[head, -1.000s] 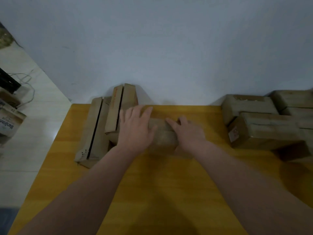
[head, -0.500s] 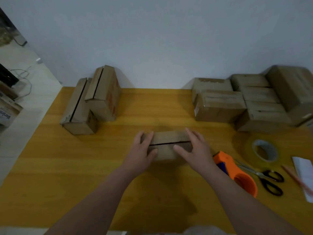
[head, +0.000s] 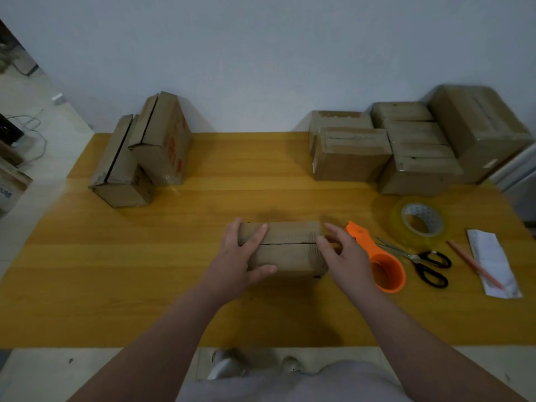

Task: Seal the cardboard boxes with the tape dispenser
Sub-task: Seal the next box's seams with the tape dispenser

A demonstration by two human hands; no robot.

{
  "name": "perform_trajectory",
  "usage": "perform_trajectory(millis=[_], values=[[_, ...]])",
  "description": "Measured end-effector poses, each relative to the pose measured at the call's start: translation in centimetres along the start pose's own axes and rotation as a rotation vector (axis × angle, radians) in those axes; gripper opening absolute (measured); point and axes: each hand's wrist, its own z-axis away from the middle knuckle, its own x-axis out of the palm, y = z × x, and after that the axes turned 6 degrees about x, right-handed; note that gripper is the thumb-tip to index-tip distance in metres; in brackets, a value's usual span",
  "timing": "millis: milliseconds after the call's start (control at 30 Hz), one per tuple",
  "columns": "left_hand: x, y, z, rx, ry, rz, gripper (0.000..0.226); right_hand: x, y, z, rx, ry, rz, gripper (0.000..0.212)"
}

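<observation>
A small cardboard box [head: 285, 250] lies in the middle of the yellow table [head: 145, 271], the dark seam between its top flaps showing. My left hand [head: 239, 258] grips its left end, fingers over the top and thumb along the front face. At the box's right end is my right hand [head: 345, 256], blurred, fingers loosely bent, thumb touching the top near the seam. The orange tape dispenser [head: 384, 264] lies on the table just right of my right hand, with no hand on it.
Two unsealed boxes [head: 142, 158] stand at the back left. Several taped boxes [head: 406, 146] are stacked at the back right. A clear tape roll [head: 420, 223], black-handled scissors [head: 427, 264], a pencil [head: 472, 264] and folded paper [head: 493, 265] lie on the right.
Both hands brought the small box from the back left pile to the table's middle. My right hand has slid from the box top to its right end.
</observation>
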Motion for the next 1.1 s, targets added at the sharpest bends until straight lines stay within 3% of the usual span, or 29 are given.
perform_trajectory(millis=[100, 200, 333, 433, 533, 767, 867, 933, 1100], values=[[0.1, 0.0, -0.2, -0.005, 0.004, 0.0, 0.08, -1.2, 2.5, 0.1, 0.011, 0.136, 0.277, 0.038], [0.0, 0.1, -0.3, -0.011, -0.009, 0.013, 0.08, -1.8, 4.2, 0.4, 0.149, 0.12, 0.517, 0.051], [-0.1, 0.2, -0.3, -0.012, -0.018, 0.013, 0.079, -1.8, 5.1, 0.3, 0.245, 0.126, 0.598, 0.056], [-0.2, 0.3, -0.3, -0.008, -0.013, 0.016, 0.078, -1.7, 5.5, 0.1, 0.267, 0.118, 0.555, 0.059], [-0.4, 0.2, -0.3, 0.004, -0.015, 0.018, 0.078, -2.5, 4.6, 0.2, 0.172, 0.168, 0.506, 0.051], [-0.5, -0.3, -0.6, 0.041, -0.012, 0.015, 0.077, -5.8, -2.2, -0.3, 0.027, 0.204, -0.134, 0.028], [-0.6, -0.4, -0.8, 0.049, -0.034, 0.007, 0.076, -6.9, -5.3, 0.0, -0.073, 0.097, -0.336, 0.029], [-0.6, -0.4, -1.0, 0.055, -0.05, -0.014, 0.076, -6.9, -7.0, 0.0, -0.134, -0.028, -0.372, 0.044], [-0.5, -1.0, -1.2, 0.089, -0.045, -0.075, 0.073, -4.6, -9.1, -0.9, -0.228, -0.359, -0.248, 0.063]])
